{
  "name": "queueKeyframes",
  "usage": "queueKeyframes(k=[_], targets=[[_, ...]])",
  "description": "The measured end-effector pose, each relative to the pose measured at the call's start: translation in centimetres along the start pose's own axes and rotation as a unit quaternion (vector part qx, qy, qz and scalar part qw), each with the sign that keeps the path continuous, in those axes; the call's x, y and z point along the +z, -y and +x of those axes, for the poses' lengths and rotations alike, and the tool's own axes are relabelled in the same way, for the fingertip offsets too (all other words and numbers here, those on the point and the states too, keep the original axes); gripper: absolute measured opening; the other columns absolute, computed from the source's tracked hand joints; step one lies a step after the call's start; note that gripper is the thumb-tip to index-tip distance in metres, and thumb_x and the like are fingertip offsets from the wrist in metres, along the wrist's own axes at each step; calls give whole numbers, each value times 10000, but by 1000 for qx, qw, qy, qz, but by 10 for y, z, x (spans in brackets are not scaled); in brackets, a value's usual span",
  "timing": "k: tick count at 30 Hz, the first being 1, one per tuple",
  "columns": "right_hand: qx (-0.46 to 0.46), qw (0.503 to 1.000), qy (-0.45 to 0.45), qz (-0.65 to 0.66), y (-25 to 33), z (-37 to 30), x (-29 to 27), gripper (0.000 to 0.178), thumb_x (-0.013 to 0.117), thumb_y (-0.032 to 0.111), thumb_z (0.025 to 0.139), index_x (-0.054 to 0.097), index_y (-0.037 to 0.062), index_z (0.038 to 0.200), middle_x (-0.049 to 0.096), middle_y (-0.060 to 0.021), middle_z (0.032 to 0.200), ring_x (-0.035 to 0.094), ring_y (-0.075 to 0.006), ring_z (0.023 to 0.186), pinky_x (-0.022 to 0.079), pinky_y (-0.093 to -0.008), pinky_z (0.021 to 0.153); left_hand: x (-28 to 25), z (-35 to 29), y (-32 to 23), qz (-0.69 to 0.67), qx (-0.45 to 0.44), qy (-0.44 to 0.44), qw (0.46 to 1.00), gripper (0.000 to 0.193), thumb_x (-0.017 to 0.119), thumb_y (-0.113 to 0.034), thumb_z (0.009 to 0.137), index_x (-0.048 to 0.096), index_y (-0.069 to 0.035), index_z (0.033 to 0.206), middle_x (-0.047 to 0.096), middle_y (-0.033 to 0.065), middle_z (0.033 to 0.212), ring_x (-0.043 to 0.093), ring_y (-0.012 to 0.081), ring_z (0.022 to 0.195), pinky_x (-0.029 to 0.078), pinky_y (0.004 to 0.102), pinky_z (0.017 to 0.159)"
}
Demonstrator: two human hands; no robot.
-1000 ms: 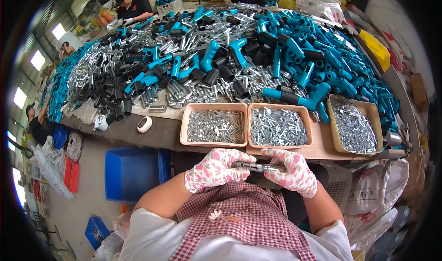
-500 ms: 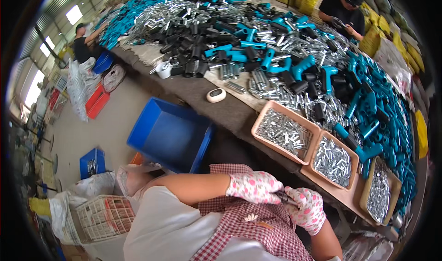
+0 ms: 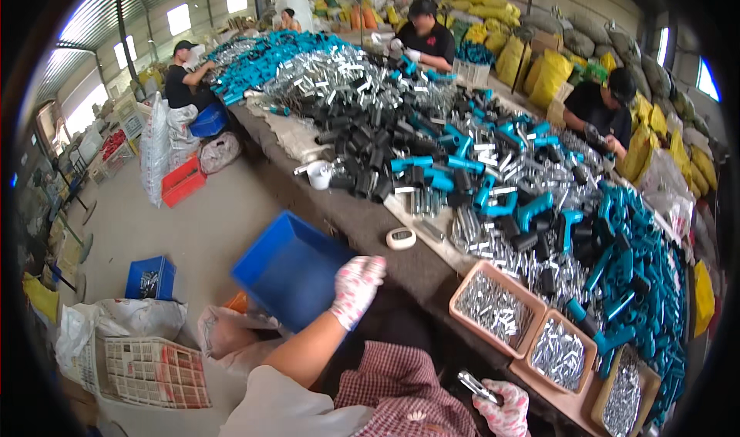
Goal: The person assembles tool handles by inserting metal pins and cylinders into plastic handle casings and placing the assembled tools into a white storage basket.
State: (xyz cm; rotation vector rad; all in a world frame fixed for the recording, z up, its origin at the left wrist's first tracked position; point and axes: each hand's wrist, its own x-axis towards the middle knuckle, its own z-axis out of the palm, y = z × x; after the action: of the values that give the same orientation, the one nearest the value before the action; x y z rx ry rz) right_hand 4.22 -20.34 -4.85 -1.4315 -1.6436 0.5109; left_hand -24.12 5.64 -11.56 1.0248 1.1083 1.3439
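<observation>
My right hand (image 3: 505,410), in a white glove with pink dots, is closed around a slim silver-and-black metal part (image 3: 476,386) low in the view. The part's shiny end sticks out past the fingers toward the upper left. My left hand (image 3: 358,287), gloved alike, is in front of the right side of a deep blue bin (image 3: 281,263). Its fingers look curled and pressed together; whatever they hold, if anything, is hidden. I cannot tell whether this hand touches the bin.
Teal plastic handles (image 3: 640,260), black sleeves (image 3: 370,148) and silver metal parts (image 3: 339,75) cover the table. Trays of small metal pieces (image 3: 528,337) line its near edge, with a small white device (image 3: 401,238) farther left. Co-workers (image 3: 605,117) sit around the table. Crates (image 3: 154,371) and sacks stand on the floor.
My hands were together in front of the apron. The left has moved up and left to the blue bin; the right stays low with the metal part. The view has tilted up.
</observation>
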Motion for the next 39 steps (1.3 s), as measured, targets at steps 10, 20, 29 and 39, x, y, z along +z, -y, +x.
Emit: queueKeyframes(k=[10,20,29,39], targets=[[315,904,46,284,22,8,6,331,594,-32,839,585,-11,1169,679,-89,922,555,-69,647,425,-171,546,-111,88,209,701,-66,81,705,222,551,-111,861,755,-98,949,721,110,1026,694,292,969,558,406,835],[351,835,74,416,22,6,12,249,544,129,984,537,13,1205,646,-39,950,536,-66,639,442,-199,565,-97,102,236,674,-110,77,726,281,477,-105,911,742,-66,996,703,153,1048,684,310,995,555,419,859],[369,838,54,398,18,-1,10,327,616,87,896,564,-42,1191,668,-66,876,552,-76,637,440,-196,575,-82,121,219,671,-161,93,718,253,521,-132,915,731,-50,1030,684,172,1106,660,321,1051,541,406,890],[328,912,-35,245,48,13,5,295,734,18,810,667,-18,1094,638,2,774,495,-33,569,396,-179,522,-96,112,196,796,-59,292,528,275,511,-126,911,720,-49,1072,681,150,1134,645,288,1090,518,392,926]])
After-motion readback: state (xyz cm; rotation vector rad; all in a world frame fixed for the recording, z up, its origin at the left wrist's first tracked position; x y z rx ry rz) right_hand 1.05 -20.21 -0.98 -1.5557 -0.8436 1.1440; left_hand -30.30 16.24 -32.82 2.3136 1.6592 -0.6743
